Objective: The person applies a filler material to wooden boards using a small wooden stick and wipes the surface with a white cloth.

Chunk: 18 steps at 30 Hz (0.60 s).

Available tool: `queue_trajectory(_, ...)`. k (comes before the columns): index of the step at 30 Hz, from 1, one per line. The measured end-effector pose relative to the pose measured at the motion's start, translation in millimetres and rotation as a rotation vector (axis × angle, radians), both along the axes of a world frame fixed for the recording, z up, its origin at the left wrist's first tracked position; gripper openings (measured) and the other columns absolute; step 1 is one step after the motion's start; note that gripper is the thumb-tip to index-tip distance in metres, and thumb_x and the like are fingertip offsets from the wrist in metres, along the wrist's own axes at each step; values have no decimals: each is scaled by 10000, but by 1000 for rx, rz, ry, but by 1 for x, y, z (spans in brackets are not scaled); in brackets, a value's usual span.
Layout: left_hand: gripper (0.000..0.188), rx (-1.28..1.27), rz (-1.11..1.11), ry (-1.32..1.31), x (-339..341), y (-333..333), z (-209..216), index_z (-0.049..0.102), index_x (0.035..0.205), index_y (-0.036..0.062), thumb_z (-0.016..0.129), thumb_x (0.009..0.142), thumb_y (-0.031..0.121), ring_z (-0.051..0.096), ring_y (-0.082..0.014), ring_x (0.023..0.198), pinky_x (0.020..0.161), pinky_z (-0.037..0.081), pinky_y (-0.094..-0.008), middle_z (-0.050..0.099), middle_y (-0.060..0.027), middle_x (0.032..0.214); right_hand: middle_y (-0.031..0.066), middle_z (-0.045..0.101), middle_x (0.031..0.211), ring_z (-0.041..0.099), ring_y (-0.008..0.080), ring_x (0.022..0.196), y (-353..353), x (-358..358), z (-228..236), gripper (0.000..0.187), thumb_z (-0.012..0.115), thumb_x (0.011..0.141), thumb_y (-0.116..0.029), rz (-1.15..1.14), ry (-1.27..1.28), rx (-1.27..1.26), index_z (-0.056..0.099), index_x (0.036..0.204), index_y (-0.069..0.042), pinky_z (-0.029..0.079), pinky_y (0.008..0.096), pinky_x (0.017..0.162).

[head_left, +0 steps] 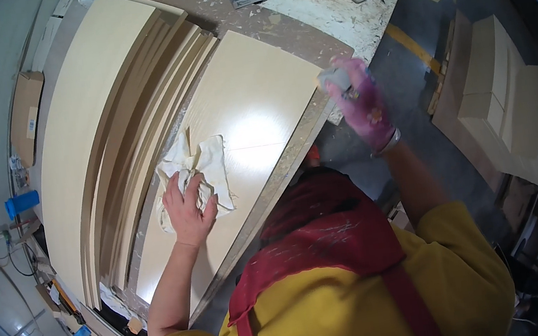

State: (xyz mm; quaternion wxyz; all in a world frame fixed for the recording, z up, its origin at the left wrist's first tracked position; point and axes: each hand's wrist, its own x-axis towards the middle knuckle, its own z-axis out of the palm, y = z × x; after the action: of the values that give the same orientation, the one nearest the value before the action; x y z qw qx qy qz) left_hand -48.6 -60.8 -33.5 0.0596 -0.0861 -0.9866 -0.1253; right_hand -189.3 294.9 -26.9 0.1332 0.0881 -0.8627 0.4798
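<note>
Left arm: bare from the yellow sleeve down, reaching up and forward from the lower edge of the view, elbow slightly bent.
Left hand point(188, 207): bare, lying palm down with the back facing up, fingers spreading and curling slightly, pressing downward, well in from the worktop's right edge.
Right arm: bare forearm rising from the yellow sleeve, stretching up and away from the body, reaching toward the worktop's right edge.
Right hand point(361, 101): wearing a pink glove, fingers closing around a small pale object at its upper tip, wrist held straight, cuff bunching at the wrist.
</note>
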Motion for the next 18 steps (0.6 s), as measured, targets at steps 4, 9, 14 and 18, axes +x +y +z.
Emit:
queue_trajectory(4,479,-9,7,23,-1,-1,-1,575,1157,118,652,735,332,432,-401,1160,944,331,-483,464,-255,1240,168,570,1054,597,315,928,-5,18,-4,310,636,824,-110,133,-39,-6,537,1109,-44,492,387,795)
queue_trajectory(9,472,-5,1,23,0,-1,0,568,1162,120,648,744,324,426,-401,1165,954,326,-476,462,-251,1242,169,582,1048,596,315,933,6,-14,-1,311,653,805,-110,-85,2,-65,551,1088,-33,492,386,792)
queue_trajectory(14,460,32,-11,53,3,-2,-1,568,1165,130,650,747,304,426,-390,1167,957,324,-470,474,-230,1230,168,577,1031,593,320,923,-24,26,-14,310,663,791,-117,-23,57,2,557,1072,-40,491,389,793)
queue_trajectory(18,433,44,-26,92,5,-3,-4,573,1155,127,642,756,280,443,-375,1143,945,333,-461,495,-207,1198,157,559,1032,590,328,907,-76,96,-6,338,670,763,-109,125,12,5,557,1077,-49,496,386,781)
